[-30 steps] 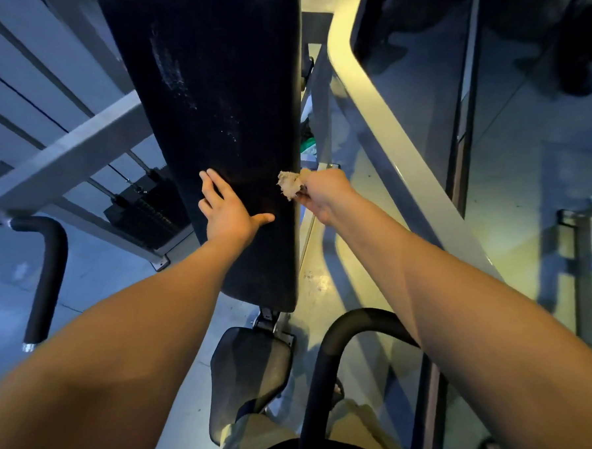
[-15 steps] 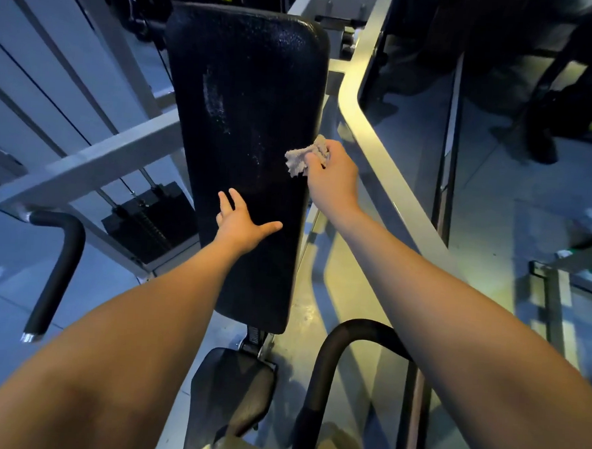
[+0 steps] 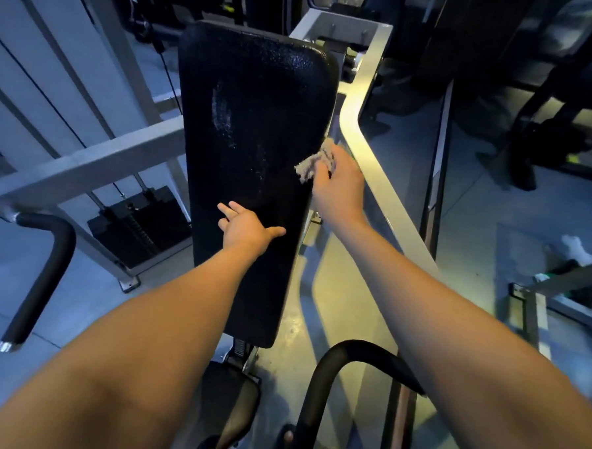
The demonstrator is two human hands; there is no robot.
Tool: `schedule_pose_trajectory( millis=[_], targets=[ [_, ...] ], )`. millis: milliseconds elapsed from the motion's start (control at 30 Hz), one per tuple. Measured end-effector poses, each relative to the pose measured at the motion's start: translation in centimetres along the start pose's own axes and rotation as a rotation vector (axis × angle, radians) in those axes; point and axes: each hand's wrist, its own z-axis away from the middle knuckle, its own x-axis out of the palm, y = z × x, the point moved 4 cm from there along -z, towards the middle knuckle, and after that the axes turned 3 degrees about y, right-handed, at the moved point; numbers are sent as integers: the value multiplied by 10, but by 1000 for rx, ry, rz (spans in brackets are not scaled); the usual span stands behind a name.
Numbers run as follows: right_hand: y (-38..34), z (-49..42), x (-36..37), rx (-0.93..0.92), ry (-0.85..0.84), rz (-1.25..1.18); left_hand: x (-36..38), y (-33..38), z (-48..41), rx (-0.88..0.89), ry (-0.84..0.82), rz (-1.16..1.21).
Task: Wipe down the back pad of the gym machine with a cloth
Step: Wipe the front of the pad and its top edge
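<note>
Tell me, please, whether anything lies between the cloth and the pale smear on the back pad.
Nothing visible does. The cloth, in the right hand, is at the back pad's right edge; the pale smear lies upper left across bare padding. The left hand rests lower, outside that path.

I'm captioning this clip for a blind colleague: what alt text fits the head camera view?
A person's right hand holds a crumpled cloth at the right edge of a black back pad, while the left hand rests open on the pad lower down. A pale smear marks the pad's upper half; grey frame bars flank it.
</note>
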Motion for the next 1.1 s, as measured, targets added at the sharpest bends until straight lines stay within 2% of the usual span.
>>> schedule_pose_trajectory(
  millis=[133, 233, 367, 433, 567, 633, 700, 767, 833, 967, 1000, 1100],
  targets=[
    [-42, -57, -31, -154, 152, -11, -1, 1, 2, 1, 2, -3],
    [-46, -72, -20, -148, 195, 11, -3, 1, 3, -3, -22, 8],
    [10, -20, 6, -212, 0, 209, -4, 3, 1, -15, -25, -4],
    [8, -26, -2, -237, -26, 216, -1, 3, 1, 0, -8, -18],
    [-46, -81, -22, -276, 191, 108, -1, 0, 3, 23, 1, -29],
    [-51, -73, -17, -285, 221, 64, -4, 0, 2, 32, -13, -36],
    [-23, -40, 0, -304, 128, 68, -5, -1, 0, 45, -24, -52],
    [5, -11, 7, -298, -31, 178, -5, -1, -3, 59, -24, -73],
    [10, -9, -2, -307, -80, 223, -3, -2, -3, 69, -17, -71],
    [-41, -37, -28, -579, 162, 201, -1, -5, -1, 81, -6, -41],
    [-48, -42, -25, -631, 184, 232, -1, -6, -2, 81, -10, -36],
    [-36, -37, -4, -674, 107, 388, -1, -7, -4, 81, -28, -24]
  ],
)
